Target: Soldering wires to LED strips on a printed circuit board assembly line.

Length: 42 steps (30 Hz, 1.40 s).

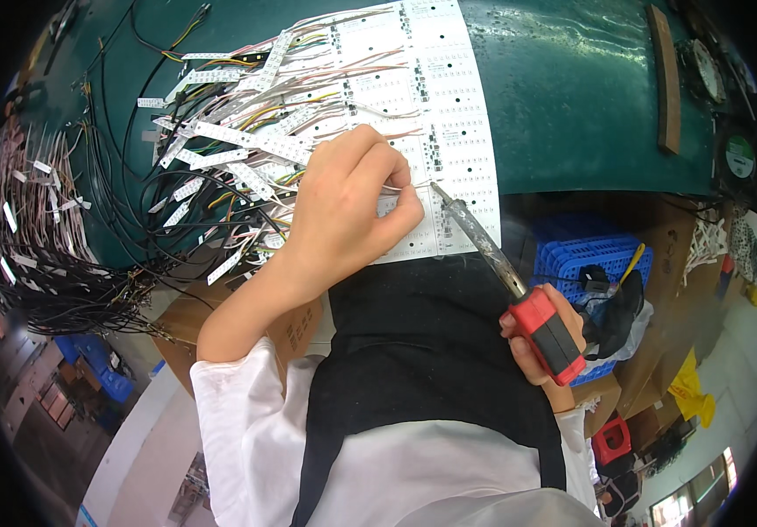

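Pinches a thin wire point(426, 184) in the left hand point(347, 198), with thumb and forefinger pressed together at the tips and the other fingers curled in. Holds the wire over the near part of a white circuit panel point(459, 97), close beside the tip of a soldering iron point(503, 270). Too small to tell of contact between wire, tip and panel. Grips the iron by its red and black handle point(556, 341) in the right hand point(566, 313), with fingers wrapped round it, to the near right of the panel. Slants the metal shaft far and left, toward a row of small dark parts.

Shows pinkish wires point(361, 75) running left from the panel. Has, just left and partly over it, a loose heap of narrow white strips point(246, 140), then black cables point(123, 158) looped across the green table point(572, 132). Bears at the left edge a thick wire bundle point(36, 202).

At far right, a wooden strip point(664, 79) and, nearer, a round black fan point(738, 156) with a green centre. At near right, below table level, a blue plastic basket point(563, 250) beside cardboard point(668, 307). Nearest of all, a black apron point(431, 325) over a white shirt point(422, 457).
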Each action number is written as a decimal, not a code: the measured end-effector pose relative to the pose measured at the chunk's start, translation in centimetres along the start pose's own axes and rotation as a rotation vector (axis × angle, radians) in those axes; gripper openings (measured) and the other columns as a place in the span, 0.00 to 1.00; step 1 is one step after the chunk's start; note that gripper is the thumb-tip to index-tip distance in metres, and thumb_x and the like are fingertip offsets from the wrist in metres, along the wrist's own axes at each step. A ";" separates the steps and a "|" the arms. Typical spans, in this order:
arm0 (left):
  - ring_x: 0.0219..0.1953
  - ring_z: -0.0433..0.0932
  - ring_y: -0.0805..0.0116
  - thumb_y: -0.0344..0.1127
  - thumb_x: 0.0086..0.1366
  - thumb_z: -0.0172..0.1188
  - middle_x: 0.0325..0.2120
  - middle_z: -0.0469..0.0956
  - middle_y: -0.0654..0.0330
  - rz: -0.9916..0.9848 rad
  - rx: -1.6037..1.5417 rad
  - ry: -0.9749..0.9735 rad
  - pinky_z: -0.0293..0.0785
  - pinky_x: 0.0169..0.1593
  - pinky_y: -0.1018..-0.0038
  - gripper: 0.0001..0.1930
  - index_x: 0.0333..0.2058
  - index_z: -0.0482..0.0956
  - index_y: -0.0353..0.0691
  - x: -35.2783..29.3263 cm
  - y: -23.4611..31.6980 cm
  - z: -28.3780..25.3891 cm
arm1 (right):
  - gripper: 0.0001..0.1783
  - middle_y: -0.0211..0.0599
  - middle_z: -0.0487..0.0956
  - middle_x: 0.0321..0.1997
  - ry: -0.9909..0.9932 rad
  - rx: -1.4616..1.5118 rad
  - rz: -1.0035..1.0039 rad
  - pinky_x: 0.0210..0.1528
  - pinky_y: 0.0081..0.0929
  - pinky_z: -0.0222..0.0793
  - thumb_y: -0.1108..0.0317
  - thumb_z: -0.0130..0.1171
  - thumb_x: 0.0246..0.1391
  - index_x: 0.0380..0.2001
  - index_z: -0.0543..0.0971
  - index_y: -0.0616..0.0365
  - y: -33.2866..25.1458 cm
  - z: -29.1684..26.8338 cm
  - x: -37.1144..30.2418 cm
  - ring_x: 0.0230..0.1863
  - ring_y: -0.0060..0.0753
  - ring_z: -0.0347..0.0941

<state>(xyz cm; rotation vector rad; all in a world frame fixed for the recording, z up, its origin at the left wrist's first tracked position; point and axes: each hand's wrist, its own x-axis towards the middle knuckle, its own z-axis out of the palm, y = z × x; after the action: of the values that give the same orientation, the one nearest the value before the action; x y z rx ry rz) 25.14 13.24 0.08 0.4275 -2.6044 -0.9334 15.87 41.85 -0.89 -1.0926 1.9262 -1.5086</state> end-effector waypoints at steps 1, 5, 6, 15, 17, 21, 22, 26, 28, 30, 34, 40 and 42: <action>0.28 0.70 0.59 0.26 0.44 0.61 0.25 0.69 0.60 -0.006 -0.002 0.005 0.63 0.33 0.67 0.08 0.24 0.71 0.39 0.0 -0.1 0.1 | 0.33 0.57 0.78 0.32 0.000 0.000 0.000 0.40 0.34 0.74 0.68 0.65 0.37 0.47 0.72 0.78 0.1 0.1 -0.1 0.32 0.50 0.78; 0.28 0.70 0.59 0.26 0.44 0.61 0.24 0.68 0.60 -0.012 0.004 0.008 0.63 0.33 0.67 0.08 0.24 0.71 0.39 0.0 -0.4 0.1 | 0.33 0.55 0.78 0.32 -0.010 -0.031 -0.020 0.38 0.32 0.74 0.67 0.65 0.37 0.47 0.72 0.78 -0.1 0.1 0.9 0.32 0.49 0.78; 0.28 0.69 0.59 0.26 0.44 0.61 0.24 0.68 0.60 -0.011 -0.003 0.008 0.63 0.33 0.67 0.08 0.24 0.71 0.39 0.1 -0.4 0.1 | 0.32 0.55 0.78 0.31 -0.028 -0.103 -0.090 0.37 0.31 0.74 0.67 0.66 0.38 0.47 0.72 0.78 -0.4 0.0 1.2 0.31 0.47 0.78; 0.28 0.71 0.56 0.28 0.47 0.61 0.24 0.67 0.57 0.022 0.042 -0.071 0.66 0.32 0.64 0.08 0.24 0.70 0.39 0.3 0.2 -0.9 | 0.45 0.49 0.75 0.36 0.241 0.612 0.250 0.32 0.28 0.74 0.61 0.66 0.49 0.64 0.53 0.62 -0.8 0.6 1.0 0.31 0.35 0.73; 0.29 0.73 0.54 0.29 0.52 0.60 0.25 0.70 0.55 -0.020 0.015 -0.208 0.70 0.34 0.63 0.05 0.25 0.72 0.37 1.1 0.4 -2.2 | 0.46 0.48 0.75 0.35 0.218 0.612 0.220 0.32 0.28 0.73 0.61 0.65 0.50 0.65 0.51 0.63 -0.2 0.4 1.3 0.30 0.35 0.73; 0.32 0.77 0.64 0.32 0.57 0.60 0.29 0.77 0.57 -0.040 -0.098 -0.250 0.72 0.36 0.72 0.06 0.33 0.79 0.38 7.7 -4.3 -6.0 | 0.46 0.47 0.74 0.35 0.248 0.606 0.200 0.31 0.28 0.72 0.62 0.63 0.51 0.65 0.48 0.64 0.2 0.2 1.9 0.29 0.33 0.71; 0.32 0.77 0.66 0.33 0.59 0.60 0.30 0.78 0.57 -0.020 0.000 -0.134 0.73 0.37 0.72 0.07 0.36 0.80 0.38 10.3 -6.9 -6.9 | 0.46 0.47 0.74 0.35 0.244 0.601 0.198 0.31 0.28 0.72 0.63 0.62 0.51 0.65 0.48 0.64 0.3 0.3 2.0 0.29 0.33 0.71; 0.37 0.78 0.54 0.34 0.57 0.57 0.33 0.78 0.55 0.127 0.574 0.383 0.75 0.41 0.61 0.09 0.36 0.81 0.42 18.9 -17.6 -9.9 | 0.45 0.48 0.74 0.35 0.249 0.622 0.140 0.31 0.28 0.72 0.65 0.61 0.51 0.65 0.48 0.65 -0.3 1.0 2.4 0.31 0.33 0.71; 0.37 0.78 0.55 0.33 0.57 0.56 0.34 0.79 0.56 0.222 0.727 0.385 0.76 0.40 0.61 0.09 0.36 0.81 0.43 21.7 -21.7 -10.9 | 0.44 0.48 0.74 0.35 0.270 0.600 0.170 0.31 0.27 0.72 0.66 0.60 0.51 0.65 0.48 0.65 -0.5 1.2 2.3 0.31 0.33 0.72; 0.37 0.79 0.57 0.33 0.58 0.56 0.35 0.79 0.58 0.316 0.867 0.380 0.76 0.39 0.62 0.09 0.36 0.82 0.45 23.5 -23.0 -10.8 | 0.45 0.48 0.74 0.35 0.288 0.594 0.158 0.31 0.27 0.72 0.66 0.61 0.51 0.65 0.48 0.65 -0.5 1.1 2.4 0.31 0.33 0.72; 0.34 0.79 0.63 0.32 0.57 0.59 0.31 0.79 0.58 0.269 1.053 0.258 0.76 0.37 0.69 0.08 0.35 0.81 0.41 24.5 -22.6 -11.2 | 0.45 0.47 0.74 0.35 0.320 0.588 0.169 0.31 0.27 0.72 0.65 0.62 0.51 0.65 0.48 0.65 -0.5 1.0 2.6 0.32 0.33 0.72; 0.25 0.74 0.77 0.31 0.65 0.54 0.22 0.75 0.64 0.025 0.002 0.721 0.69 0.29 0.79 0.05 0.35 0.75 0.36 20.8 -11.2 -18.2 | 0.46 0.46 0.74 0.35 0.344 0.573 0.183 0.31 0.27 0.71 0.63 0.62 0.50 0.65 0.48 0.65 -0.7 0.6 2.7 0.30 0.33 0.71; 0.24 0.71 0.79 0.32 0.66 0.55 0.21 0.73 0.66 -0.039 -0.107 0.599 0.65 0.29 0.82 0.06 0.35 0.75 0.35 17.7 -7.0 -18.2 | 0.46 0.46 0.75 0.35 0.322 0.578 0.176 0.32 0.26 0.71 0.62 0.62 0.50 0.65 0.48 0.65 -0.3 0.6 2.6 0.29 0.33 0.71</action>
<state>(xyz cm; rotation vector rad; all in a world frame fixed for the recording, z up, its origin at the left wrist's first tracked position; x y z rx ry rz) 17.90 -8.82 12.47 0.6200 -2.0022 -0.7978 14.89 39.34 -0.45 -0.4378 1.5514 -2.0458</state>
